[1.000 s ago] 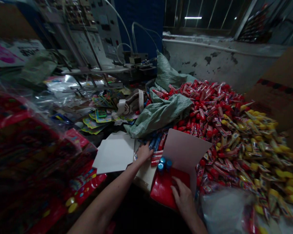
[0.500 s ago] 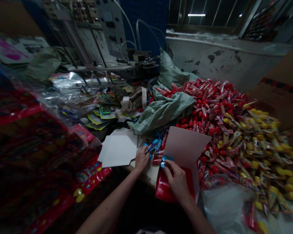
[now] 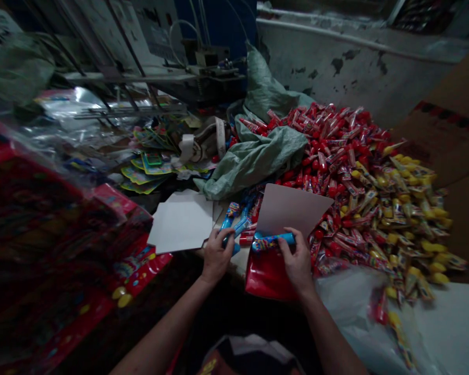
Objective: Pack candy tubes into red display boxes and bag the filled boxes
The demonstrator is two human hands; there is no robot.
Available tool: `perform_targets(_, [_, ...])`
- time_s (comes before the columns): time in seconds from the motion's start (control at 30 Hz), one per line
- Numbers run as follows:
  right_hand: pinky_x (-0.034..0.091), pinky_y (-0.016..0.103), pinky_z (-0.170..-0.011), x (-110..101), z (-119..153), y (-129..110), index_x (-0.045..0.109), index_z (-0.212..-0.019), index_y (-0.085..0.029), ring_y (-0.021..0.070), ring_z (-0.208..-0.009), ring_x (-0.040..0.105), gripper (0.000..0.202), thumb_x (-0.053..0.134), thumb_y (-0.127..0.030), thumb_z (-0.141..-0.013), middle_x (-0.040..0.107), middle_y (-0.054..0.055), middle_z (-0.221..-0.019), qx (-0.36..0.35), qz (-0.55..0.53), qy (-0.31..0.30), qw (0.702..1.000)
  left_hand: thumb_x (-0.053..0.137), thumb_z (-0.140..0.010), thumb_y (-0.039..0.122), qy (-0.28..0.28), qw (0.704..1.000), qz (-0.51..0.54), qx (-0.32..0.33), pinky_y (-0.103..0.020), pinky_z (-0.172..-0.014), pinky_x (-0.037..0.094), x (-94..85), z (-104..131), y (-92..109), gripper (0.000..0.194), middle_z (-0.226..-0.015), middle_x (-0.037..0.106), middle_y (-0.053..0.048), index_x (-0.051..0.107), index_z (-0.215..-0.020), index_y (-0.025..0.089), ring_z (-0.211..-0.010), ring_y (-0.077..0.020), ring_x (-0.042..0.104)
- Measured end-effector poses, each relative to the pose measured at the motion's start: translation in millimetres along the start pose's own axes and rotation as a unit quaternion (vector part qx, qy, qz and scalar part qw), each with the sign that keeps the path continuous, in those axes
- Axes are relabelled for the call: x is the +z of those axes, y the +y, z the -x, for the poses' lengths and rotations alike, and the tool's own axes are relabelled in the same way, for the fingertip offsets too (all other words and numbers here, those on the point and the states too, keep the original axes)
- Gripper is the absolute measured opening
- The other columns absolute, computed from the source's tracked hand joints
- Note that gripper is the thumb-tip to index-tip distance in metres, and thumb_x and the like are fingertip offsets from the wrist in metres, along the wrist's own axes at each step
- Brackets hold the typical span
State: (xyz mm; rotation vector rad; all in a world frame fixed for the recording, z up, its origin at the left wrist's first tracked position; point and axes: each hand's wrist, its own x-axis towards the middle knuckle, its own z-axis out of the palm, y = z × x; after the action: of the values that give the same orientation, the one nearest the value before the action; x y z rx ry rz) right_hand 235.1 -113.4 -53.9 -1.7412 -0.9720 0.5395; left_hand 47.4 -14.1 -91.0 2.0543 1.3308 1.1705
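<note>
My right hand (image 3: 297, 258) pinches one end of a blue candy tube (image 3: 269, 242) with a multicoloured label. It holds the tube sideways over the open red box (image 3: 268, 276), in front of the raised pale flap (image 3: 291, 211). To the left, my left hand (image 3: 217, 256) has its fingers curled round another blue tube (image 3: 236, 249), partly hidden by the fingers. More blue tubes (image 3: 240, 224) lie just beyond that hand. A few red-capped tubes (image 3: 247, 238) rest between them and the box. White flat cardboard pieces (image 3: 182, 221) are stacked left of my left hand.
A large heap of red-capped tubes (image 3: 328, 151) and yellow-capped ones (image 3: 398, 208) spreads behind and right of the box. A green woven sack (image 3: 258, 156) lies behind. Shiny red packaging (image 3: 35, 250) fills the left; a clear plastic bag (image 3: 352, 307) lies at right.
The blue tube in my right hand has come up out of the box and now lies sideways above it. My left hand has shifted slightly left and down. The view has tilted downward.
</note>
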Motion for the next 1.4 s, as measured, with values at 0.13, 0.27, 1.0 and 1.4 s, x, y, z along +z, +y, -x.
perform_targets(0.13, [0.053, 0.035, -0.071, -8, 11, 45, 0.053, -0.112, -0.016, 0.0232, -0.078, 0.067, 0.04, 0.053, -0.048, -0.087, 0.069, 0.01, -0.091, -0.058, 0.149, 0.035, 0.987, 0.053, -0.084, 0.039, 0.013, 0.982, 0.122, -0.141, -0.024, -0.065, 0.048, -3.9, 0, 5, 0.026, -0.085, 0.061, -0.002, 0.066, -0.094, 0.019, -0.073, -0.0147, 0.058])
perform_targets(0.27, [0.054, 0.034, -0.072, 13, 12, 65, 0.052, -0.108, -0.016, 0.0237, -0.082, 0.068, 0.03, 0.046, -0.041, -0.092, 0.068, 0.012, -0.092, -0.135, 0.191, -0.001, 0.972, 0.058, -0.079, 0.043, -0.002, 0.959, 0.181, -0.217, -0.02, -0.054, 0.043, -10.3, 10, 18, 0.03, -0.079, 0.059, 0.0, 0.066, -0.091, 0.017, -0.061, -0.0112, 0.054])
perform_targets(1.0, [0.049, 0.034, -0.083, 15, 43, -6, 0.048, -0.134, -0.025, 0.0206, -0.094, 0.061, 0.039, 0.043, -0.019, -0.095, 0.062, 0.009, -0.122, -0.392, 0.312, -0.083, 0.861, 0.063, -0.075, 0.038, -0.126, 0.93, 0.278, -0.203, -0.021, -0.063, 0.047, -32.8, 36, 70, 0.026, -0.081, 0.062, 0.0, 0.064, -0.092, 0.018, -0.068, -0.0123, 0.057])
perform_targets(1.4, [0.054, 0.035, -0.087, 20, 42, 42, 0.032, -0.142, -0.017, 0.0214, -0.105, 0.064, 0.053, 0.046, -0.032, -0.093, 0.06, 0.014, -0.123, -0.184, 0.137, 0.006, 0.973, 0.058, -0.08, 0.046, -0.066, 0.912, 0.306, -0.265, -0.019, -0.051, 0.039, -42.5, 35, 53, 0.035, -0.065, 0.055, 0.001, 0.065, -0.098, 0.017, -0.057, -0.0104, 0.05])
